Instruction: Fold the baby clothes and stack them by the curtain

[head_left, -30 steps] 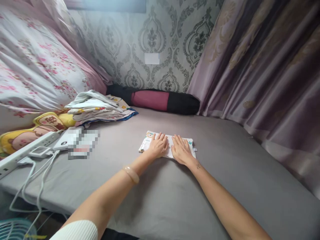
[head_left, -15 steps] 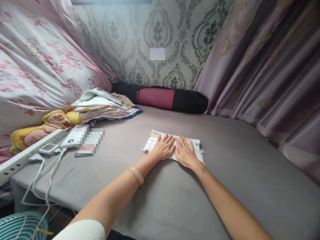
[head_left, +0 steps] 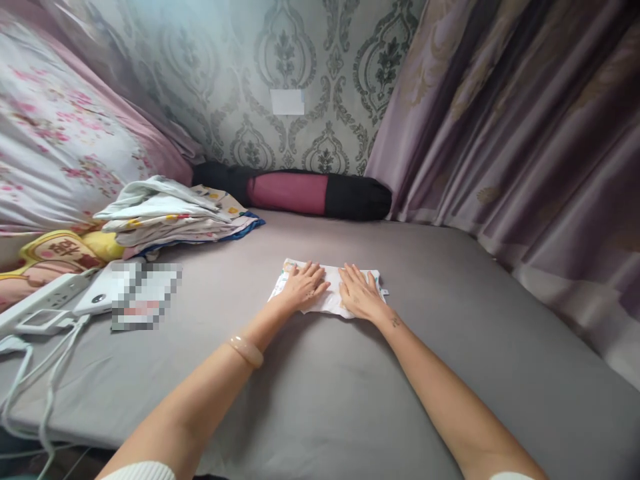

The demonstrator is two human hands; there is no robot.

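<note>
A folded white cloth (head_left: 333,283) with small coloured prints lies flat on the grey sheet, a little tag poking out at its right side. It looks like a folded garment, but its kind cannot be made out. My left hand (head_left: 305,285) rests palm down on its left part, fingers stretched out. On the right part lies my right hand (head_left: 359,293), also flat with spread fingers. A gap of white cloth shows between the two hands. Part of the cloth is hidden under them.
A pile of folded clothes (head_left: 170,217) sits at the back left. Nearer are a white power strip (head_left: 45,303), cables (head_left: 55,380) and a white device (head_left: 107,293). A black and maroon bolster (head_left: 287,193) lies along the wall. Curtains (head_left: 500,133) hang on the right.
My hands have slid apart, from nearly touching at the cloth's middle towards its two sides. The camera view has turned slightly to the right.
</note>
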